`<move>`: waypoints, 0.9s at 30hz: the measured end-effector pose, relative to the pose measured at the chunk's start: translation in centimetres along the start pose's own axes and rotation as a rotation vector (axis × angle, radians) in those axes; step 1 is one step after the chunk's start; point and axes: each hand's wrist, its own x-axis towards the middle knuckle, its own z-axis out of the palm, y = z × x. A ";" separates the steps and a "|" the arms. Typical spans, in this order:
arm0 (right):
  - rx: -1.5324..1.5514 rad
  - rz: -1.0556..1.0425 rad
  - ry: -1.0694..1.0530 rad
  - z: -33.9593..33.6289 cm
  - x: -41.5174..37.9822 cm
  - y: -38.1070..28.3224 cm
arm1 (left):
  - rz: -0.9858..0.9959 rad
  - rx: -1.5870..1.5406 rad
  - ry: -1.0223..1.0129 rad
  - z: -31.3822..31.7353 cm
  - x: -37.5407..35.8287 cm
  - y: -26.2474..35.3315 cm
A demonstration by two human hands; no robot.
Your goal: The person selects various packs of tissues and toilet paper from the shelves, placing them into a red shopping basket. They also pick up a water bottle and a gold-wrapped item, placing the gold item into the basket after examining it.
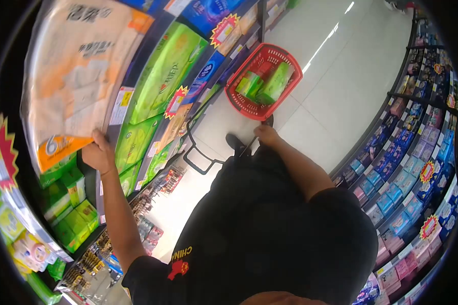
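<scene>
Well, the orange pack (pixel 79 84) meets the left grip (pixel 101 152) at one edge.

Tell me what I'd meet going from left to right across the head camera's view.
Red starburst sign → large peach-and-orange pack, its lower edge in the left hand → red basket with green packs inside → shelved rows of blue and pink packs.
</scene>
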 end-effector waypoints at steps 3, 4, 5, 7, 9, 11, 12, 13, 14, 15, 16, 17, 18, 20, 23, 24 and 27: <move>-0.167 -0.178 0.013 -0.7 3.3 3.3 | 0.055 -0.001 -0.014 1.0 -0.2 -2.0; -0.209 -0.230 0.020 -1.1 4.5 4.6 | 0.044 0.012 -0.051 0.9 -0.4 -2.4; -0.302 -0.290 0.030 -1.5 6.3 7.6 | 0.031 0.026 -0.089 0.8 -0.6 -2.5; -0.464 -0.275 0.003 -3.5 8.6 9.9 | 0.022 -0.090 -0.068 0.6 -0.6 -1.8; -0.405 -0.115 0.000 -7.1 7.8 7.5 | 0.164 0.069 -0.060 0.5 -0.7 -2.7; -0.205 -0.015 0.068 -9.5 8.0 7.1 | 0.046 -0.122 0.015 0.6 -0.5 -1.3; -0.264 -0.027 0.069 -10.5 9.7 8.5 | -0.016 -0.215 0.056 0.8 -0.6 -0.8; -0.323 -0.040 0.071 -11.5 11.5 10.4 | -0.020 -0.205 0.088 1.1 -1.0 -2.3; -0.343 -0.048 0.073 -12.1 13.1 11.7 | -0.025 -0.195 0.120 1.5 -1.3 -3.7; -0.363 -0.056 0.075 -12.7 14.8 13.0 | -0.098 -0.194 0.106 1.3 -1.7 -3.9; -0.240 -0.030 0.107 -12.9 16.3 14.4 | -0.170 -0.194 0.093 1.2 -2.0 -3.9; -0.117 -0.008 0.143 -13.1 17.9 15.9 | -0.157 -0.045 0.128 0.7 -2.0 -3.7; -0.018 0.012 0.175 -13.6 19.0 16.5 | -0.164 0.006 0.099 0.5 -2.3 -4.6; 0.108 0.091 0.229 -14.3 20.1 16.1 | -0.168 0.106 0.045 0.2 -2.5 -7.0; 0.146 0.138 0.301 -14.5 22.7 15.4 | -0.165 -0.014 0.080 -0.1 -2.8 -8.9; 0.129 0.076 0.329 -14.5 24.3 17.8 | -0.185 -0.078 0.076 -0.5 -3.2 -11.2; 0.317 0.234 0.324 -15.1 24.7 15.2 | -0.296 -0.172 0.025 -1.7 -3.5 -13.9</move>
